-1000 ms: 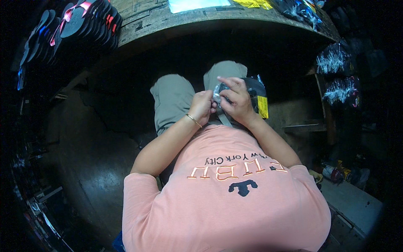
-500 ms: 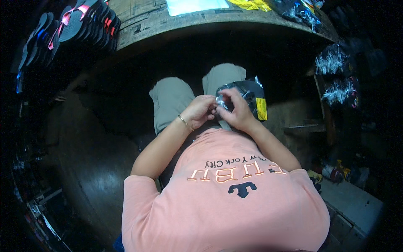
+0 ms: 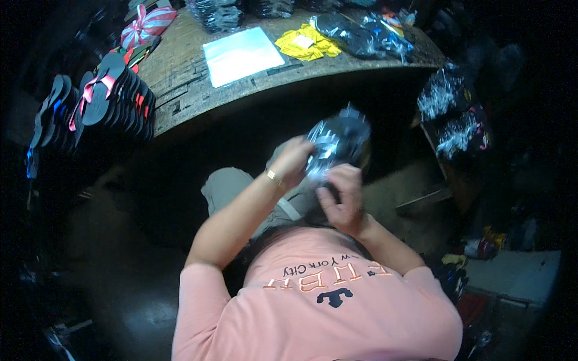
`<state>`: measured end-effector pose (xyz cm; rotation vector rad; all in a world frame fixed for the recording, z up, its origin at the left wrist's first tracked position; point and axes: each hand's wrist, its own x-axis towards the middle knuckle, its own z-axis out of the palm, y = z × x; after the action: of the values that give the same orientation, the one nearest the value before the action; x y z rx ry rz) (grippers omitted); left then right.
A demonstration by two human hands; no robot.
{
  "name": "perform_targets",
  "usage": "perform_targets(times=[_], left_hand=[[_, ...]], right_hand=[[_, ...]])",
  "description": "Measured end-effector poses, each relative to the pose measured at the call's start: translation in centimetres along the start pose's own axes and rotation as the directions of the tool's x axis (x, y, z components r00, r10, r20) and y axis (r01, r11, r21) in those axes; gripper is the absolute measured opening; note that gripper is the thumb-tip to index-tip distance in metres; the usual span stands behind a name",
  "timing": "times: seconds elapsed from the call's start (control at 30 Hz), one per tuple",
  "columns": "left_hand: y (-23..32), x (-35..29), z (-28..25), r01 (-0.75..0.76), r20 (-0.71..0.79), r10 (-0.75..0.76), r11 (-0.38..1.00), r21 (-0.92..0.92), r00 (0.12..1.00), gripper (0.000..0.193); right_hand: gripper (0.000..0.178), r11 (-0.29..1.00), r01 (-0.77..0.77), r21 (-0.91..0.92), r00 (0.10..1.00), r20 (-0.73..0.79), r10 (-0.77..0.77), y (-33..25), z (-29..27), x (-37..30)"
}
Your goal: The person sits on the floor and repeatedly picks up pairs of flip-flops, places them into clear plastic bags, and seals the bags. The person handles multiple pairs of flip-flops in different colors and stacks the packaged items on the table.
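A dark pair of flip-flops in clear plastic (image 3: 348,133) is raised above my lap, tilted and smeared by motion. My left hand (image 3: 292,160) grips its left side, the fingers partly hidden against the shiny wrap. At its near end is my right hand (image 3: 344,195), fingers curled and thumb apart from them. Blur hides whether the right fingers hold the plastic or only touch it.
Ahead stands a worn wooden table (image 3: 180,78) with a clear plastic sheet stack (image 3: 241,55), yellow labels (image 3: 307,43) and more wrapped flip-flops (image 3: 355,35). Unwrapped flip-flops (image 3: 105,90) are stacked at the far left. Wrapped bundles (image 3: 445,99) hang at the right.
The wrapped flip-flops have gone up off my thigh and turned, and their yellow label no longer shows. My left hand has moved onto their side. The view now takes in more table.
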<state>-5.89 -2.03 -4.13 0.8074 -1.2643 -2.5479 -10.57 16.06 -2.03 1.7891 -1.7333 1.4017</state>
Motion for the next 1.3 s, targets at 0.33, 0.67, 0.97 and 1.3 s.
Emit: perform_targets(times=[0.33, 0.67, 0.97, 1.3], left_hand=[[8.8, 11.5, 6.6, -0.722, 0.186, 0.751, 0.489, 0.488, 0.634, 0.039], [2.7, 0.3, -7.9, -0.419, 0.112, 0.809, 0.176, 0.891, 0.577, 0.02], [9.7, 4.6, -13.3, 0.071, 0.206, 0.831, -0.281, 0.957, 0.516, 0.058], [5.7, -1.4, -4.9, -0.664, 0.107, 0.843, 0.331, 0.671, 0.528, 0.042]], right_hand=[[0.016, 0.955, -0.29, 0.055, 0.957, 0.043, 0.288, 4.7, -1.4, 1.5], [0.032, 0.91, 0.163, -0.381, 0.982, 0.147, -0.115, 18.8, 19.4, 23.8], [0.013, 0.599, -0.605, 0.524, 0.758, 0.147, 0.636, 19.4, 20.8, 24.4], [0.016, 0.982, -0.161, 0.097, 0.987, 0.015, 0.16, 8.7, 6.8, 11.3]])
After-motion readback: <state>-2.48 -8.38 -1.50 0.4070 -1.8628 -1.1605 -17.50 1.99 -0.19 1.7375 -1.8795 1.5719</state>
